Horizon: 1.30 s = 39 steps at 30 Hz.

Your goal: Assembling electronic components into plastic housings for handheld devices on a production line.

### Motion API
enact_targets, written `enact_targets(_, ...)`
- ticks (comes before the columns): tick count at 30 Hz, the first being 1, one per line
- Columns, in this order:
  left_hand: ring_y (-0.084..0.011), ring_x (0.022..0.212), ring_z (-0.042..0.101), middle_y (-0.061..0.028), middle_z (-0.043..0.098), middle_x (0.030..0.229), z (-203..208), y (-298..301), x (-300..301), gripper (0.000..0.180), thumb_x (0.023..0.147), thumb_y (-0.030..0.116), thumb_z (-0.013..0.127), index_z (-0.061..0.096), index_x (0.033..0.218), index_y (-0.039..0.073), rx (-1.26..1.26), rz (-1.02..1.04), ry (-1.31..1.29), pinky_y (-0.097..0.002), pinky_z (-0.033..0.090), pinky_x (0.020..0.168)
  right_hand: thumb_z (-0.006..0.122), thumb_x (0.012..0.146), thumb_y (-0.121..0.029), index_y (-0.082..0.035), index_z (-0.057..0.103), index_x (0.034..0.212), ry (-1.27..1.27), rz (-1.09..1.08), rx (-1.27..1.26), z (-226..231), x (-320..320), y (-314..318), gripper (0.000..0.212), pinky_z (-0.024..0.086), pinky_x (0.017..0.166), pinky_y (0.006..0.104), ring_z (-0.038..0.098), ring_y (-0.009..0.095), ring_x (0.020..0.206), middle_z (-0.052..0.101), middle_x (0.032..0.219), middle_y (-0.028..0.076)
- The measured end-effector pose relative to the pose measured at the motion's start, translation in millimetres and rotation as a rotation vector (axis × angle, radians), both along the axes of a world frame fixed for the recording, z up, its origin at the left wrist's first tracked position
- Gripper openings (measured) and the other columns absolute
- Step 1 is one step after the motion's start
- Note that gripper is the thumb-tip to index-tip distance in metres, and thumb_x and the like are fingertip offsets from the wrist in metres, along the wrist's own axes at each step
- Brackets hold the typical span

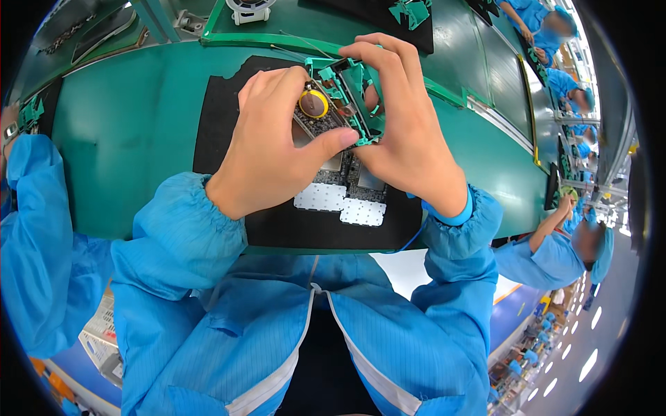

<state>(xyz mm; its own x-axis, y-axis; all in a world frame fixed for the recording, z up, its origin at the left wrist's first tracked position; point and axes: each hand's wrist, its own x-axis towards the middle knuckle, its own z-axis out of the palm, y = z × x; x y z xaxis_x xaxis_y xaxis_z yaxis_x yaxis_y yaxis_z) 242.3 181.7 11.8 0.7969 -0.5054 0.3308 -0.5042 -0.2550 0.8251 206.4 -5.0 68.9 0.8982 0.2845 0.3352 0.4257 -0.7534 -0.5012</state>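
Above a black mat (270, 232), both my hands meet around a small electronic assembly. My left hand (267, 149) is closed on a dark circuit board (320, 125), its thumb reaching across toward the right. A round part with a yellow rim (313, 104) sits on that board. My right hand (409, 128) curls its fingers around a green plastic frame (363, 135) with a dark middle, tilted against the board. Just below my hands lie more boards, ending in a white dotted plate (320, 197) and a second white dotted plate (363, 212). Some fingertips are hidden behind the parts.
A green worktop (132, 125) spreads around the mat, with a raised green rail (243, 40) behind it. A blue cord (414, 239) hangs from the band on my right wrist. A co-worker's blue sleeve (35, 208) is close at left; several co-workers sit along the right.
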Motion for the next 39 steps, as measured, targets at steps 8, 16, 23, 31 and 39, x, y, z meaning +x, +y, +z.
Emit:
enact_targets(8, -0.0368, 0.118, 0.048, -0.0187, 0.053, 0.123, 0.7, -4.7, -5.9, 0.067, 0.08, 0.034, 0.079, 0.05, 0.126, -0.004, 0.099, 0.038, -0.247, -0.0479, 0.029, 0.109, 0.069, 0.057, 0.011, -0.018, 0.051, 0.128, 0.092, 0.002, -0.123, 7.3, -1.3, -0.7, 0.079, 0.053, 0.063, 0.045, 0.062, 0.043, 0.077, 0.042, 0.132, 0.02)
enact_targets(16, -0.033, 0.104, 0.054, -0.0163, 0.054, 0.114, -0.6, -4.9, -7.3, 0.06, 0.083, 0.031, 0.076, 0.05, 0.125, -0.002, 0.047, 0.03, -0.233, -0.0501, 0.026, 0.109, 0.071, 0.059, 0.008, -0.017, 0.055, 0.128, 0.098, 0.142, -0.023, -0.3, 4.4, -8.0, 0.075, 0.051, 0.062, 0.0385, 0.06, 0.035, 0.077, 0.044, 0.125, 0.015)
enact_targets(23, -0.0296, 0.083, 0.058, -0.0087, 0.063, 0.084, 15.6, 39.3, 18.4, 0.01, 0.076, 0.005, 0.07, 0.063, 0.083, 0.004, -0.334, 0.307, -0.572, -0.0434, 0.044, 0.081, 0.069, 0.063, 0.008, -0.012, 0.046, 0.141, 0.243, 0.524, 0.128, 2.6, 39.4, -1.2, 0.084, 0.054, 0.086, 0.0363, 0.055, 0.031, 0.117, 0.05, 0.137, 0.011)
enact_targets(31, -0.0321, 0.103, 0.055, -0.0092, 0.06, 0.103, 11.7, 30.0, 5.1, 0.035, 0.065, 0.006, 0.08, 0.064, 0.097, 0.006, 0.28, -0.276, -0.412, -0.0449, 0.043, 0.091, 0.076, 0.073, 0.002, -0.014, 0.046, 0.145, 0.135, 0.388, -0.181, -9.7, 68.8, -30.3, 0.079, 0.041, 0.111, 0.0439, 0.042, 0.035, 0.138, 0.042, 0.15, 0.013)
enact_targets(39, -0.0321, 0.114, 0.05, -0.0099, 0.054, 0.113, 13.4, 27.4, -3.7, 0.04, 0.06, 0.002, 0.081, 0.063, 0.095, 0.006, 0.427, -0.254, -0.381, -0.0547, 0.034, 0.109, 0.069, 0.064, 0.009, -0.023, 0.05, 0.139, 0.319, 0.234, -0.601, -12.2, 53.7, -18.6, 0.084, 0.052, 0.095, 0.0443, 0.051, 0.04, 0.122, 0.039, 0.148, 0.016)
